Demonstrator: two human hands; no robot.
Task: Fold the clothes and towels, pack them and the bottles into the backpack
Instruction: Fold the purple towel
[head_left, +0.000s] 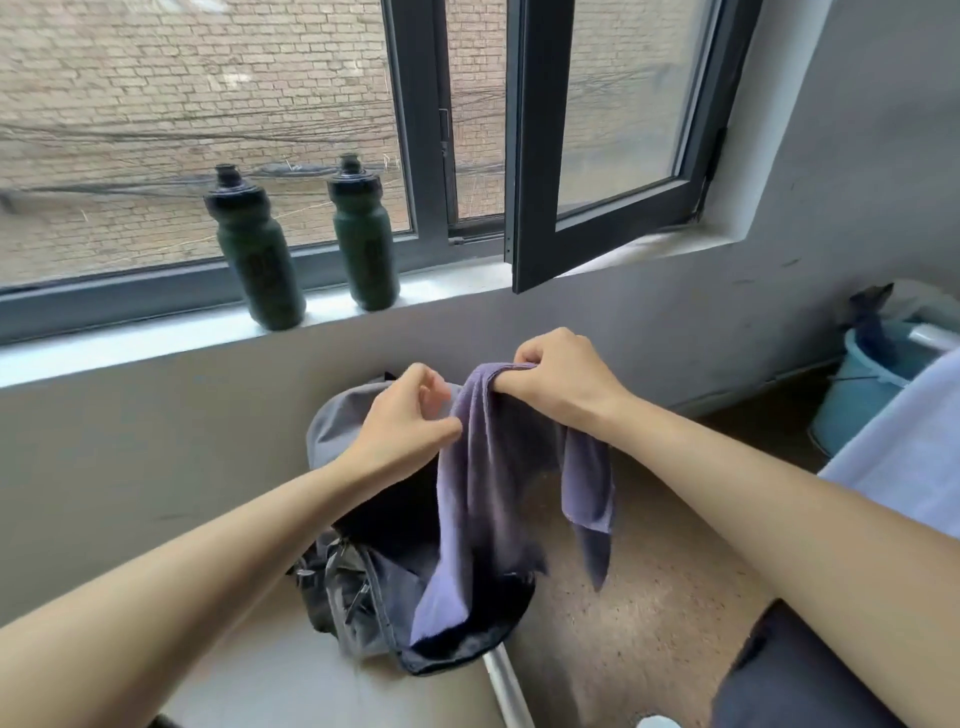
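towel (498, 467) in right grip (558, 376), over backpack (363, 582)

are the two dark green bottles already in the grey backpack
No, both dark green bottles stand upright on the windowsill, outside the grey backpack.

Purple towel (498, 467); grey backpack (337, 415); 2 dark green bottles (254, 249); blue bucket (862, 384).

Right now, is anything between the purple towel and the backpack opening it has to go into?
Nothing visible blocks it. The purple towel hangs from the right hand, with the left hand pinching its edge, directly above the open backpack. Its lower end already reaches the opening. Both bottles stand apart on the windowsill.
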